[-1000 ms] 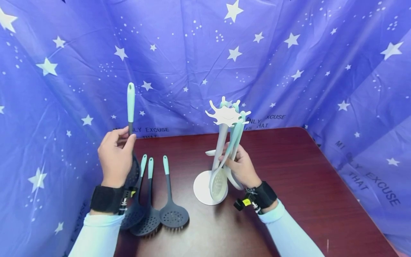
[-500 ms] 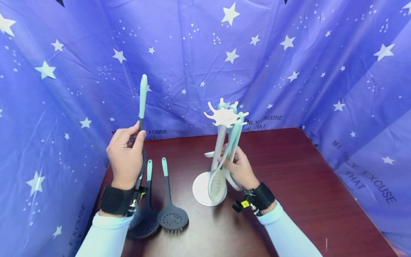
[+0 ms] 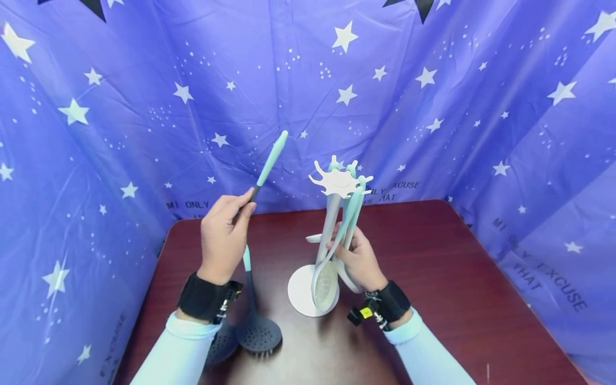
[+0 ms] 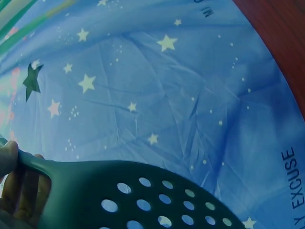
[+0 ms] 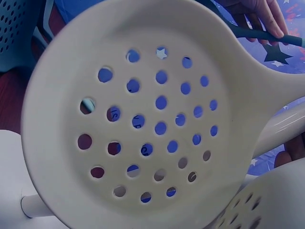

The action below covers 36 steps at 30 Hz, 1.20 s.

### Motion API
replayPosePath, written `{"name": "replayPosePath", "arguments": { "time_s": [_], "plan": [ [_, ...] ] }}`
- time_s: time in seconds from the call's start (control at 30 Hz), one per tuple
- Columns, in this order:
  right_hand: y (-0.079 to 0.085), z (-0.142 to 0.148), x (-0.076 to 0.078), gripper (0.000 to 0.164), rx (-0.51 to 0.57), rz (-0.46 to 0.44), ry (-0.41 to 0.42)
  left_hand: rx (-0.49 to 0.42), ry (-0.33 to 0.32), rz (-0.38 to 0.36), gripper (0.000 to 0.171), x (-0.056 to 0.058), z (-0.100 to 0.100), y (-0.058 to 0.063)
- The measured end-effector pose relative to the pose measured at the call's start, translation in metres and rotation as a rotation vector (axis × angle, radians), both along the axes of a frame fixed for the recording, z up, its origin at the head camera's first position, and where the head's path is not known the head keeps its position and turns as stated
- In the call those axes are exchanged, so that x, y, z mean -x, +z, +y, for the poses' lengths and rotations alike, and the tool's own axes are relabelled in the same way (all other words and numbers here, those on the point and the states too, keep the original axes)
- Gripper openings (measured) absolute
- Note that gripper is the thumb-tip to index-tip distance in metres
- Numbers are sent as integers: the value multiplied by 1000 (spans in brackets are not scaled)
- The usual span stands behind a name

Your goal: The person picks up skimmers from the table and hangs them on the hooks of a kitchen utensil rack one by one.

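Note:
My left hand (image 3: 223, 238) pinches a dark grey skimmer (image 3: 272, 159) by its shaft, just under the mint handle. The handle tilts up to the right, left of the stand and apart from it. In the left wrist view its perforated head (image 4: 86, 186) shows below the fingers. My right hand (image 3: 363, 262) grips the white utensil stand (image 3: 300, 291) around its pole, among the hanging utensils; these partly hide the fingers. A cream skimmer (image 3: 324, 286) with a mint handle hangs at the front, filling most of the right wrist view (image 5: 71, 62).
Dark skimmers lie on the brown table (image 3: 409, 240) at the left; one skimmer (image 3: 260, 334) shows nearly whole, another skimmer (image 3: 222, 345) is partly behind my left forearm. Several prongs on the stand's left side carry nothing. A blue star-printed curtain (image 3: 269, 80) surrounds the table.
My left hand has moved right toward the stand with the skimmer, whose handle has gone from upright to leaning right. The right hand and the stand stay in place.

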State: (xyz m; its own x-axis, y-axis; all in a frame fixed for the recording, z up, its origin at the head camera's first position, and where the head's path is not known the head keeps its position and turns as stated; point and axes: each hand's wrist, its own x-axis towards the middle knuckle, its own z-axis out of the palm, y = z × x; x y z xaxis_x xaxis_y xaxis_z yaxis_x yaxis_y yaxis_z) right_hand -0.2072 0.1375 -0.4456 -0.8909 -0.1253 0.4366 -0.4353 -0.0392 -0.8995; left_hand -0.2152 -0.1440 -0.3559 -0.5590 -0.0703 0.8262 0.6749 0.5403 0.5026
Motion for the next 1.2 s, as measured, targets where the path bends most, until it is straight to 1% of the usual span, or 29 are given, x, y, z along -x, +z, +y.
{"name": "replayPosePath", "arguments": {
  "time_s": [0.2, 0.37, 0.47, 0.67, 0.87, 1.2],
  "plan": [
    [-2, -1, -2, 32, 6, -9, 1, 56, -58, -46, 29, -3, 11, -5],
    [-4, -2, -3, 32, 6, -12, -4, 126, -55, -49, 30, -6, 16, -10],
    [-4, -3, -3, 32, 15, -7, 1, 143, -53, -41, 32, -7, 18, -13],
    [-3, -2, -2, 32, 31, 4, 14, 136, -62, -38, 32, -8, 19, -13],
    [-1, -2, -3, 33, 18, 4, -7, 129, -81, -27, 31, -9, 20, -12],
    [-1, -2, -2, 32, 6, 24, -6, 125, -89, -25, 34, -9, 22, -19]
  ]
}}
